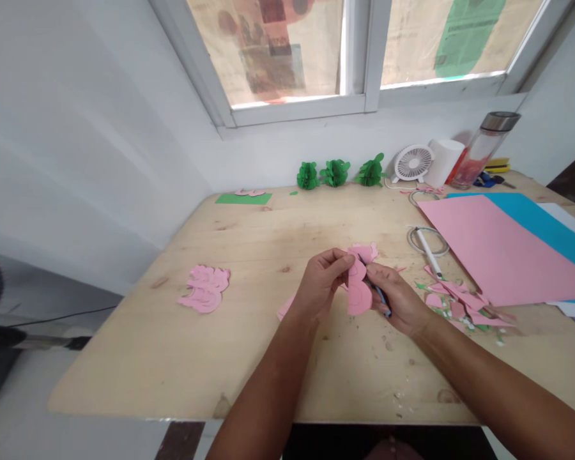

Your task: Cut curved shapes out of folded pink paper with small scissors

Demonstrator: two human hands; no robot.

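Observation:
My left hand (323,281) pinches a scallop-edged piece of pink paper (359,297) above the middle of the table. A pair of scissors (382,300) with dark blades and a bluish handle is gripped in my right hand (397,294). Its blades meet the paper near my left fingertips, partly hidden by the fingers. The paper's upper end curls away beyond the blades. Under my left wrist, part of another pink paper piece (284,309) shows on the wood. A small stack of cut pink scalloped shapes (206,287) lies to the left.
Pink and green scraps (464,306) lie right of my hands, below a white pen (429,252). Large pink sheets (508,249) and blue sheets (546,223) cover the right side. Green paper figures (335,172), a small white fan (413,163) and a glass bottle (483,150) stand along the wall.

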